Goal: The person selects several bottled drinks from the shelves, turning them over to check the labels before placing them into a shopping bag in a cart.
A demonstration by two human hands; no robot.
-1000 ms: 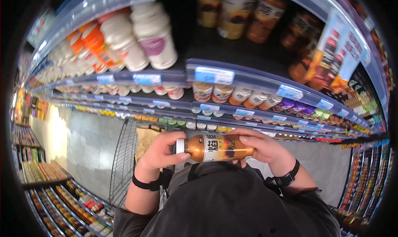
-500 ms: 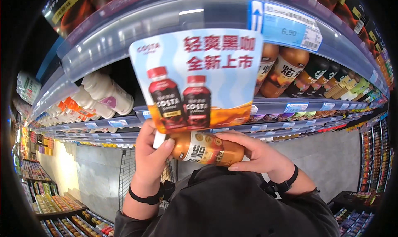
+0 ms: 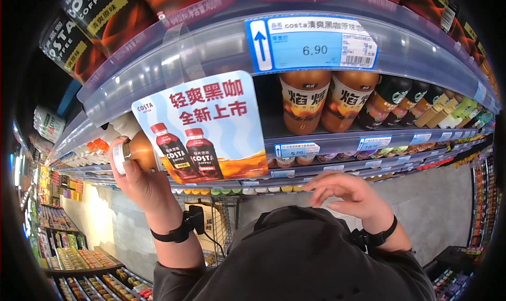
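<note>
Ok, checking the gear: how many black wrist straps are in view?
2: one strap around the wrist of the left hand, which holds a brown bottle; another around that of the right hand. No more show.

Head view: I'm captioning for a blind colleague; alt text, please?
The left hand grips a brown bottle near its white cap, partly behind a hanging promotional card. The right hand is empty; more brown bottles stand on the shelf.

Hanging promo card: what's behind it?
Partly behind the card, the brown bottle in the left hand shows its capped end; its other end is covered. Anything else there is hidden.
</note>
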